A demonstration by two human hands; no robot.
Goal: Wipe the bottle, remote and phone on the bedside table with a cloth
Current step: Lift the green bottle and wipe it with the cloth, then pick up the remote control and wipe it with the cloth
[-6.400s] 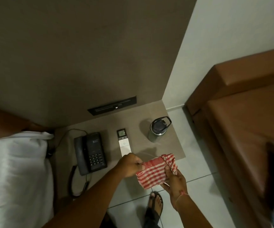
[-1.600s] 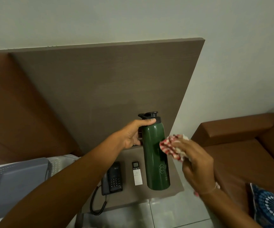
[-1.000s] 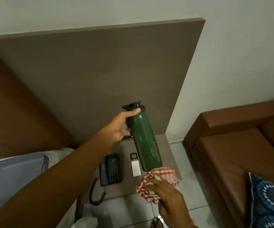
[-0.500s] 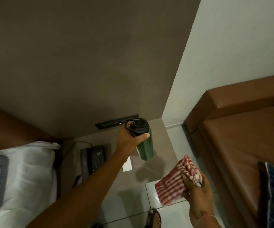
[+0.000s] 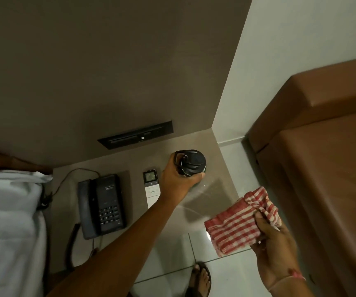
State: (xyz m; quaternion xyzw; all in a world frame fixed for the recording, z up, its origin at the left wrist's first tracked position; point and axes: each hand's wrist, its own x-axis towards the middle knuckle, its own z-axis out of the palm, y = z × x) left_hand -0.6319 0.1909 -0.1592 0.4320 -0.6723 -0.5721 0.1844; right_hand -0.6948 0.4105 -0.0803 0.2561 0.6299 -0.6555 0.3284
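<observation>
At frame centre the bottle [image 5: 191,166] is gripped by the left hand [image 5: 176,180] on the bedside table [image 5: 215,189] — apparently being set down; the cloth [image 5: 240,221] is clutched by the right hand [image 5: 276,243] at lower right — the remote [image 5: 151,188] is judged next.

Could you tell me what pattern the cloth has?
Red and white checks on the cloth, shown in the head view.

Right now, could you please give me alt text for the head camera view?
The left hand grips the bottle on the bedside table; the right hand holds a cloth. A remote and phone lie left of the bottle.
</observation>
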